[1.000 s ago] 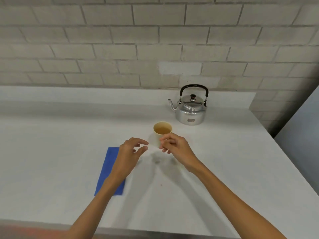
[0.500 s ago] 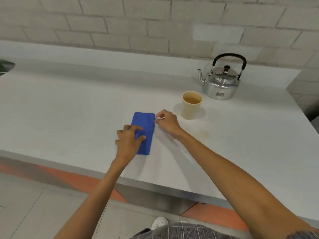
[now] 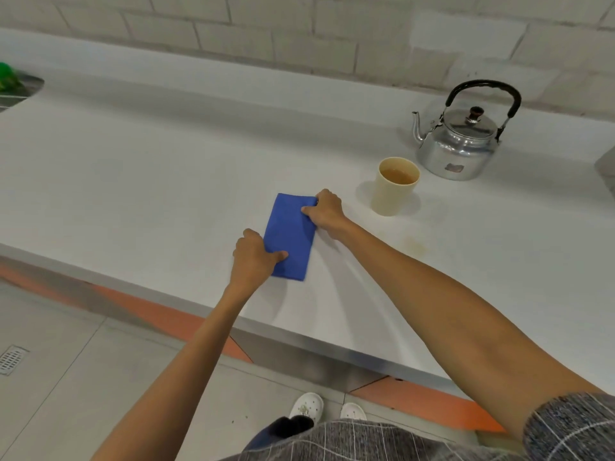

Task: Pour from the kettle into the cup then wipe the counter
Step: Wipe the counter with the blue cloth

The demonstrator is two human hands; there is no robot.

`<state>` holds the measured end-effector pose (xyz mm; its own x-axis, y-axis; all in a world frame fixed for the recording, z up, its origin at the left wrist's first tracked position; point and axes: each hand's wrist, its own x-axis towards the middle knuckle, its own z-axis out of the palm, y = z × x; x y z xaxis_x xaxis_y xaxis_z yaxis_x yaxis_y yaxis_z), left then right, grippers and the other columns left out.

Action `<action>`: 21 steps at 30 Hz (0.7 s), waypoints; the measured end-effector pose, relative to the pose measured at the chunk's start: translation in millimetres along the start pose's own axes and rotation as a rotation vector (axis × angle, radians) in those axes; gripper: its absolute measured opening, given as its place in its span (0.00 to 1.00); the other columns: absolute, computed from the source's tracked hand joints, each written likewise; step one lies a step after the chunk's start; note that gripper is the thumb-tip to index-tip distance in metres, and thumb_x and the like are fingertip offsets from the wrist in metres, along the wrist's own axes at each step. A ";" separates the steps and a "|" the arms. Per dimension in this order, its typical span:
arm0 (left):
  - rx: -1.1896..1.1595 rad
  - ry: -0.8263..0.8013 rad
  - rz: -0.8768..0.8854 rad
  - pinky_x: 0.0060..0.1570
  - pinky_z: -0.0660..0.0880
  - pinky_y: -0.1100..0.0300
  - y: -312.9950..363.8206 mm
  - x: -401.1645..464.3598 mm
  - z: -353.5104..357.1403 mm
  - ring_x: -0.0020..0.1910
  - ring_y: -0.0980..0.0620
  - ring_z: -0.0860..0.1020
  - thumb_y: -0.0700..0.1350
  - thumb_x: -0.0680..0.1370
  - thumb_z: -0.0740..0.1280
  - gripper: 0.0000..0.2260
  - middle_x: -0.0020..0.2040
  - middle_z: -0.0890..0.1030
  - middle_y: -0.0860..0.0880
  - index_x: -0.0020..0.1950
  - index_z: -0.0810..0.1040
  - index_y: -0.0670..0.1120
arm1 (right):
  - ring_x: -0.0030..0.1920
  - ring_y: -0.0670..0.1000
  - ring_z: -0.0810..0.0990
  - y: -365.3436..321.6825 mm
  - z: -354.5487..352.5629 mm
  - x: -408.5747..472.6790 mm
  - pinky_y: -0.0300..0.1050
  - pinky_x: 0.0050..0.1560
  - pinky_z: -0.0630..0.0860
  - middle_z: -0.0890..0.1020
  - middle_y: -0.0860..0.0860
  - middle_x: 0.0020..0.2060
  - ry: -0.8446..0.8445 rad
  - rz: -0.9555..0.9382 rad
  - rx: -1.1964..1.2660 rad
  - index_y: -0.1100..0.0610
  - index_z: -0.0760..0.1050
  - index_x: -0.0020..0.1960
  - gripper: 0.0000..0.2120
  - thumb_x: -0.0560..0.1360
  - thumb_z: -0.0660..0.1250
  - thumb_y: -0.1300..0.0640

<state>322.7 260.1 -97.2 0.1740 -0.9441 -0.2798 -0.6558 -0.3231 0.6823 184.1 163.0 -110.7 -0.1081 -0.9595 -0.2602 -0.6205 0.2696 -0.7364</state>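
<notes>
The blue cloth (image 3: pixel 291 236) lies folded flat on the white counter (image 3: pixel 166 181), a long rectangle with one short end toward me and the other toward the wall. My left hand (image 3: pixel 254 257) grips its near left corner: the thumb lies on top of the fabric and the fingers curl around the left edge. My right hand (image 3: pixel 327 212) holds the far right corner, fingers bunched tightly on the fabric with the thumb pressed on top. Both hands are closed on the cloth, and both bare forearms stretch out over the counter's near edge.

Just to the right of my right hand, and a little farther off, stands the cream cup (image 3: pixel 396 186), upright and holding brownish liquid up near the rim. It stands apart from the cloth. Nearer than the cup, to the right of my right forearm, a faint yellowish stain (image 3: pixel 414 246) marks the counter. Beyond the cup, toward the right and close to the wall, sits the shiny metal kettle (image 3: pixel 461 144), upright, lid on, black handle raised, spout pointing left.

Behind the counter runs a pale brick wall (image 3: pixel 299 31). At the far left edge something green (image 3: pixel 7 76) shows, too cropped to identify. Below the counter I see grey floor tiles (image 3: pixel 66 377), my white shoes (image 3: pixel 306 405) and a grey checked sleeve (image 3: pixel 572 427).
</notes>
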 end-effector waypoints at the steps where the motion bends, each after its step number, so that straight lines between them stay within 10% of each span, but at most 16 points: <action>1: 0.008 -0.011 -0.016 0.32 0.66 0.61 0.4 1.5 -1.1 0.34 0.49 0.70 0.47 0.71 0.73 0.18 0.42 0.72 0.43 0.47 0.68 0.38 | 0.45 0.53 0.71 -0.4 0.9 0.6 0.39 0.31 0.64 0.70 0.57 0.49 -0.008 0.000 -0.008 0.60 0.65 0.45 0.08 0.75 0.65 0.59; 6: -0.003 -0.133 -0.056 0.28 0.61 0.61 3.1 5.8 -1.9 0.28 0.51 0.65 0.46 0.71 0.72 0.19 0.31 0.66 0.47 0.31 0.62 0.43 | 0.44 0.54 0.70 0.2 3.6 -3.4 0.42 0.36 0.67 0.71 0.57 0.47 -0.030 -0.064 -0.018 0.59 0.65 0.40 0.09 0.76 0.62 0.58; 21: -0.271 -0.464 0.013 0.41 0.75 0.60 45.7 -37.8 50.8 0.48 0.49 0.79 0.48 0.69 0.74 0.19 0.52 0.80 0.47 0.55 0.73 0.44 | 0.52 0.57 0.77 68.1 -86.0 -65.3 0.50 0.53 0.75 0.78 0.59 0.52 0.157 -0.082 0.232 0.63 0.70 0.56 0.11 0.77 0.63 0.58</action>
<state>248.8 284.3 -89.7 -0.2164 -0.8403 -0.4971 -0.4316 -0.3744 0.8207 82.0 237.0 -90.2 -0.1947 -0.9750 -0.1075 -0.4400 0.1847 -0.8788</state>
